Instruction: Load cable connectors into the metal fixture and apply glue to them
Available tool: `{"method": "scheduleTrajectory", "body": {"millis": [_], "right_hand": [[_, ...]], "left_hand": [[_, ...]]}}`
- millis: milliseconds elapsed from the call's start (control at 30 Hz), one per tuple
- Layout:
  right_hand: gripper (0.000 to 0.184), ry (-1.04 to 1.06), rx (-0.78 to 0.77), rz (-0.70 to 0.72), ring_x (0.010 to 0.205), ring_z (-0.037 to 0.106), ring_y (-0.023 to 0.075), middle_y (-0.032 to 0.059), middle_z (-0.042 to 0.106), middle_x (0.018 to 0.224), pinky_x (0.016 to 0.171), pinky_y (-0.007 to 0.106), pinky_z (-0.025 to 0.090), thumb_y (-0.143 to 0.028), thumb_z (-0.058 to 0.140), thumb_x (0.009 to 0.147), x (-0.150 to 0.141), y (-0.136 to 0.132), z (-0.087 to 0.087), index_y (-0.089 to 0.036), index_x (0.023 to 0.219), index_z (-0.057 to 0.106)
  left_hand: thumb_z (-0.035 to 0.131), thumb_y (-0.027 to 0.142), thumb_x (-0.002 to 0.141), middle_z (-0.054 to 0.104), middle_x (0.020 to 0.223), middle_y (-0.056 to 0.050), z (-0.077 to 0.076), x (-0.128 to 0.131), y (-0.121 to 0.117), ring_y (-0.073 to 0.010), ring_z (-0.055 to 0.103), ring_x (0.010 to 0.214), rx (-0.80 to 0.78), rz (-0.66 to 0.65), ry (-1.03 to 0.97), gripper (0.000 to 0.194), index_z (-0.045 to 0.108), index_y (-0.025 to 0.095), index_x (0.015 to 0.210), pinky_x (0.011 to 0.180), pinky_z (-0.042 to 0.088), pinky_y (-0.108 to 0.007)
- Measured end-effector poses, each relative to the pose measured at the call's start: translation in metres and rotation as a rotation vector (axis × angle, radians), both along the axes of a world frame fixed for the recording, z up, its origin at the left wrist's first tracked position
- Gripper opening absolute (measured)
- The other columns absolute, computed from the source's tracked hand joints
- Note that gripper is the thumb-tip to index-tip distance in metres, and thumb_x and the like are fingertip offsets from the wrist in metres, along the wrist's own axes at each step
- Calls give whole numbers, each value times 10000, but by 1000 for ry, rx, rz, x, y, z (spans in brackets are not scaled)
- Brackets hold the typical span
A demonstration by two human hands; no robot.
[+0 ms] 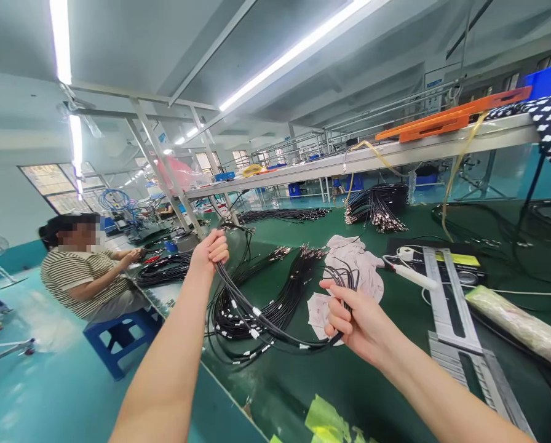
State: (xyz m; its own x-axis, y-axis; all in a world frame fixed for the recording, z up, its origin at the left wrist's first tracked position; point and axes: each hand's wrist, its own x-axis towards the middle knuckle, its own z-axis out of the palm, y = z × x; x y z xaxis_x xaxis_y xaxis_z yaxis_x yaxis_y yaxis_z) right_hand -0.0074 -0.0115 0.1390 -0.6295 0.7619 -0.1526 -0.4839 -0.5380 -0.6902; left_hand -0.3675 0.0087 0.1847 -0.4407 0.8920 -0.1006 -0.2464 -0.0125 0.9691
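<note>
My left hand (210, 251) is closed around one end of a bundle of thin black cables (257, 314), raised above the green table (395, 369). My right hand (352, 317) grips the other end of the same bundle, nearer to me. Between my hands the cables sag in a loop, with small white tags along them. A crumpled pinkish cloth (358, 264) lies just behind my right hand. More black cables with metal connector ends (298, 253) lie on the table beyond the loop.
A metal ruler jig (451, 301) and a white-handled tool (411, 275) lie right of my hands. Other cable bunches (377, 209) sit farther back under an overhead shelf (395, 154). A person in a striped shirt (79, 274) sits at the left on a blue stool (118, 335).
</note>
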Motion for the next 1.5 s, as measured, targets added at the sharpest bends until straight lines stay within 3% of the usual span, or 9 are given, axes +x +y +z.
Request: {"method": "scheduleTrajectory", "body": {"millis": [200, 300, 467, 600, 833, 967, 1200, 1367, 1500], "right_hand": [[115, -45, 36, 39, 323, 278, 64, -122, 351, 399, 450, 272, 464, -201, 486, 804, -11, -10, -19, -182, 917, 486], [141, -104, 56, 130, 311, 268, 64, -126, 363, 401, 422, 270, 446, -242, 502, 792, -15, -21, -36, -186, 919, 477], [202, -87, 79, 143, 319, 269, 57, -133, 354, 406, 445, 263, 454, -285, 548, 773, -19, -28, -46, -194, 942, 487], [182, -107, 101, 187, 311, 293, 63, -131, 371, 404, 463, 280, 470, -291, 528, 789, -33, -34, -46, -197, 938, 480], [222, -3, 83, 71, 328, 298, 53, -130, 358, 397, 490, 266, 469, -271, 586, 762, -34, -19, -44, -181, 953, 515], [219, -24, 92, 27, 334, 299, 59, -123, 370, 402, 489, 282, 474, -262, 576, 781, -29, -9, -44, -178, 974, 516], [279, -123, 68, 5, 333, 255, 47, -133, 335, 388, 464, 256, 446, -293, 606, 773, -8, -11, -61, -162, 1000, 510], [436, -210, 134, 11, 319, 256, 56, -140, 334, 385, 418, 248, 416, -383, 607, 736, -5, -25, -71, -169, 1087, 460], [295, -369, 178, 337, 284, 227, 63, -139, 325, 356, 366, 228, 370, -355, 501, 746, -9, -52, -77, -195, 990, 457]], "left_hand": [[537, 337, 891, 545, 1169, -89, -86, 27, -13, -204, 569, 999, -113, 136, -2, 344, 516, 149, 1178, 835, 502, -411], [537, 337, 892, 571, 1096, -77, -99, 26, -37, -175, 590, 915, -95, 161, -13, 315, 533, 140, 1137, 769, 523, -363], [415, 291, 955, 411, 555, 77, -79, 17, -81, -13, 311, 372, 44, 186, 23, 228, 528, 125, 848, 335, 273, -121], [516, 313, 910, 543, 724, 23, -64, 24, -66, -42, 478, 510, 26, 181, 64, 206, 556, 113, 933, 436, 415, -157], [512, 355, 905, 589, 964, -47, -2, 14, -34, -122, 587, 758, 167, 216, 100, 287, 544, 132, 1083, 643, 521, -277], [534, 333, 894, 582, 1047, -65, 1, 27, -22, -155, 594, 859, 157, 179, 85, 295, 541, 132, 1111, 725, 529, -330], [417, 309, 945, 247, 441, 109, 7, 54, -59, -19, 195, 285, 250, 36, 19, 265, 457, 167, 725, 293, 170, -113], [545, 353, 873, 421, 491, 79, -51, 96, -77, -32, 354, 303, 64, -115, -80, 249, 433, 170, 746, 298, 234, -102], [542, 359, 866, 611, 736, -50, -124, 137, -64, -184, 647, 598, -184, -185, -195, 254, 396, 171, 777, 489, 518, -297]]}}
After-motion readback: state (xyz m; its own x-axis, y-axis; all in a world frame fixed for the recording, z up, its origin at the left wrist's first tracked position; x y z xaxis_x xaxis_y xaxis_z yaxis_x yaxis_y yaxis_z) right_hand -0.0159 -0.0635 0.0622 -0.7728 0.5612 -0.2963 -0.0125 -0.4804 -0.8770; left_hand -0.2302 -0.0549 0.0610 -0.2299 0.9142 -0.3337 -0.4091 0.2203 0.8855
